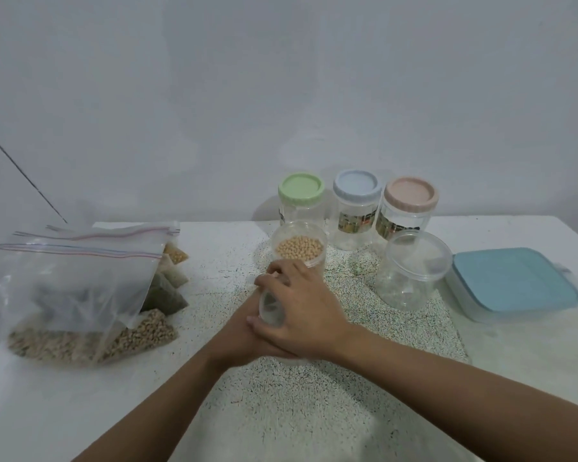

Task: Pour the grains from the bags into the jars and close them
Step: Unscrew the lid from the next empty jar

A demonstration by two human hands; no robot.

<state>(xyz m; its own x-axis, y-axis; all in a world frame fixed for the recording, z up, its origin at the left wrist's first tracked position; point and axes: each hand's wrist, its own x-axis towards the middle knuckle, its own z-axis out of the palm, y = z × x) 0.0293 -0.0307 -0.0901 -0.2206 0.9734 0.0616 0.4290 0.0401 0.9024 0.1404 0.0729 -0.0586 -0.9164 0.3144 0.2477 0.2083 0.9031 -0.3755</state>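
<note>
Both hands, right hand (pixel 301 315) over left hand (pixel 247 338), grip a clear lid (pixel 271 310) just near of the open soybean jar (pixel 299 250), upright on the surface (pixel 314 411).

We count three tall clear jars standing with coloured lids: one green-lidded (pixel 301 189), one blue-lidded (pixel 357 188), one pink-lidded (pixel 411 197). We count two shorter clear jars: one open with pale round grains inside (pixel 299 248), one with a clear lid (pixel 414 271). We see one flat box with a blue lid (pixel 514 283). On the left of the desk (pixel 514 345) we count three large zip bags (pixel 77 281) in a stack, though the small grain packets beside them overlap too much to count. We see two hands (pixel 301 315).
</note>
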